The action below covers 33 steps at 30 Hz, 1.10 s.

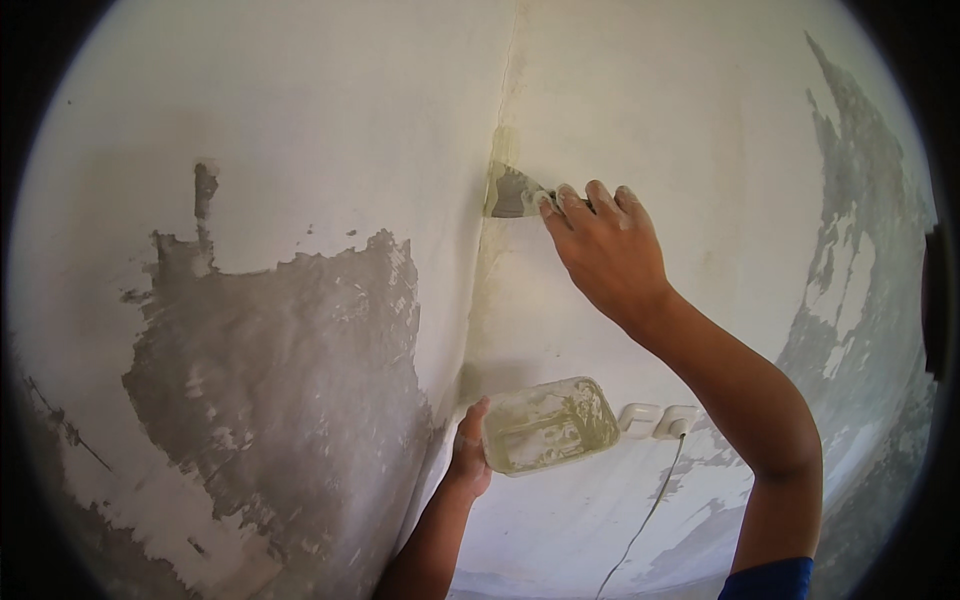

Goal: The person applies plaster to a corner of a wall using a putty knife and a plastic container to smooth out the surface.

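My right hand [605,245], its fingers wrapped and whitened at the tips, holds a metal putty knife [510,195], whose blade lies against the wall at the inside corner [485,270]. Fresh greenish-grey paste shows on the corner around and just above the blade. Lower down, my left hand [470,450] grips a rectangular plastic container [548,428] by its left end. The container is smeared inside with pale and greenish paste and is held a little left of the wall sockets.
The left wall [180,80] has a large rough grey patch [270,370]. The right wall carries more grey patches [855,150]. A white switch or socket [638,420] sits beside a socket with a plug [676,423], from which a cord [650,510] hangs. A dark shape stands at the far right rim.
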Each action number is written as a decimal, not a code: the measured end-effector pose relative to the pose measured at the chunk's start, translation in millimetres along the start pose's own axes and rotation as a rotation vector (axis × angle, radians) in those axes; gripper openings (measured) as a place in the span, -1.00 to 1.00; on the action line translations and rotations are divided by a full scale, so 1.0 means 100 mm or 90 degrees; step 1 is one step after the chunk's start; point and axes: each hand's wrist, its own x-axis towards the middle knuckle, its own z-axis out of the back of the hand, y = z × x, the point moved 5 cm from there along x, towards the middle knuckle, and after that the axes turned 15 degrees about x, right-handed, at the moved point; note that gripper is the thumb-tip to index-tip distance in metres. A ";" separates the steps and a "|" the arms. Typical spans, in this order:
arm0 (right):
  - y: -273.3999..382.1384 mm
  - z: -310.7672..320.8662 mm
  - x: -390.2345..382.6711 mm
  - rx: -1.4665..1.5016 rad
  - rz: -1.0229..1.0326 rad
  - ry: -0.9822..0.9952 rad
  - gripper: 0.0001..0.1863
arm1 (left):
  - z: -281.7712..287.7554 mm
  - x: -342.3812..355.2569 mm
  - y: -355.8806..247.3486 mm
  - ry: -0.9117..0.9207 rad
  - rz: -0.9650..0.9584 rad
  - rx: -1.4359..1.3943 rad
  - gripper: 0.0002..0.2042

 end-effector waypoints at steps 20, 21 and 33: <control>-0.65 -0.66 -0.36 0.058 0.181 -0.088 -0.65 | 0.00 -0.09 -0.08 -0.042 -0.014 0.008 -0.45; -0.64 -0.72 -0.38 0.071 0.171 -0.082 -0.66 | 0.00 -0.09 -0.07 -0.035 -0.014 0.011 -0.45; -0.55 -0.80 -0.34 0.054 0.102 0.039 -0.68 | 0.04 -0.10 -0.07 -0.026 0.017 0.068 -0.39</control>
